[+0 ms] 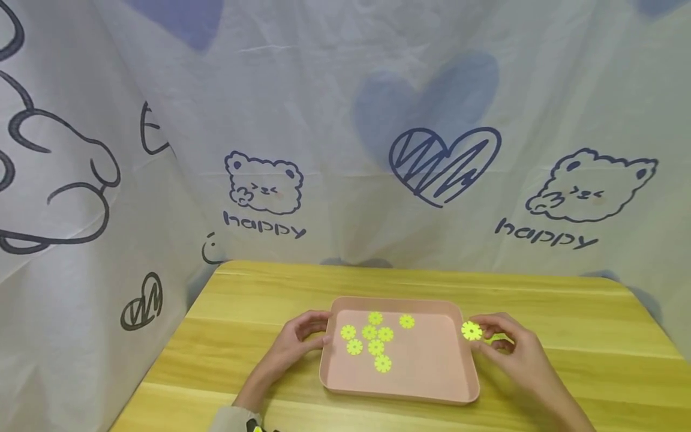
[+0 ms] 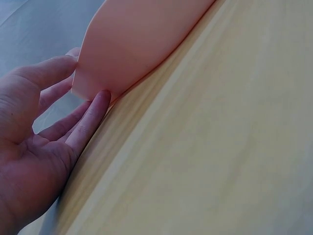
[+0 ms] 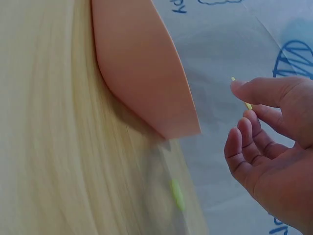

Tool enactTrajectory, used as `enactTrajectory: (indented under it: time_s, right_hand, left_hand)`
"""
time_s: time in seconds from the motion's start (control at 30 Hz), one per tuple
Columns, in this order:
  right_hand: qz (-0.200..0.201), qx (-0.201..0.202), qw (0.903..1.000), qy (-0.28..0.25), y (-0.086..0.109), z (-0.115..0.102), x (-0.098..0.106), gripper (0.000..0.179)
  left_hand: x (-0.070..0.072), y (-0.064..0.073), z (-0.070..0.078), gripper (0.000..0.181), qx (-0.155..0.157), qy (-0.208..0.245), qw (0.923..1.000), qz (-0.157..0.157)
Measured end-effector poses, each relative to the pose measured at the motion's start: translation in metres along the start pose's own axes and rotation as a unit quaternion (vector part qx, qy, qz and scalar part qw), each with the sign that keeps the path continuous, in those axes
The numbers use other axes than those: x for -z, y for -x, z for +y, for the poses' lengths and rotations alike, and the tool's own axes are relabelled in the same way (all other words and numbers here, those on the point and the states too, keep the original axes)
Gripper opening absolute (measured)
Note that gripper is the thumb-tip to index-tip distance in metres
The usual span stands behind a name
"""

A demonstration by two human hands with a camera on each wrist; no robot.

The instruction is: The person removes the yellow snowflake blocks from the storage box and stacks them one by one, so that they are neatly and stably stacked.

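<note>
A shallow pink tray [image 1: 421,384] lies on the table with several yellow snowflake building discs [image 1: 376,347] inside, mostly in its left half. My left hand [image 1: 298,341] is at the tray's left side, fingertips against the outer wall. The left wrist view has its thumb up at the rim and a finger [image 2: 102,98] low on the wall. Beyond the right rim, my right hand [image 1: 513,345] pinches one yellow snowflake disc [image 1: 472,330] between thumb and fingertips. In the right wrist view this held disc [image 3: 248,105] appears edge-on, above the tray's rim, other fingers loosely bent.
Another yellow-green piece [image 3: 177,195] lies on the table just right of the tray, partly behind the right hand in the head view. The wooden table [image 1: 259,294] ends at a white cloth [image 1: 340,240] with printed hearts and bears, hanging behind and at the left.
</note>
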State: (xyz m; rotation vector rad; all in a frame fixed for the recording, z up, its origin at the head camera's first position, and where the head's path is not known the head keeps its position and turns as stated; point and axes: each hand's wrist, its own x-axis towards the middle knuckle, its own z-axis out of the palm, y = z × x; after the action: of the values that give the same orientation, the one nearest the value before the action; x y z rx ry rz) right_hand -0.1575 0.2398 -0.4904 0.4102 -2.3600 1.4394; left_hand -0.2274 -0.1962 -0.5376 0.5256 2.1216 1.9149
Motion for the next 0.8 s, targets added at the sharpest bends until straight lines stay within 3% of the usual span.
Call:
enactTrajectory:
  time_s: [0.27, 0.8]
  right_hand:
    - [0.006, -0.007, 0.9996, 0.028, 0.002, 0.020, 0.015, 0.037]
    - [0.000, -0.067, 0.9955, 0.067, 0.005, 0.049, 0.029, 0.035]
  left_hand:
    - [0.000, 0.000, -0.001, 0.050, 0.000, 0.000, 1.0000, -0.001]
    - [0.000, 0.000, 0.002, 0.051, -0.003, -0.007, 1.0000, -0.003]
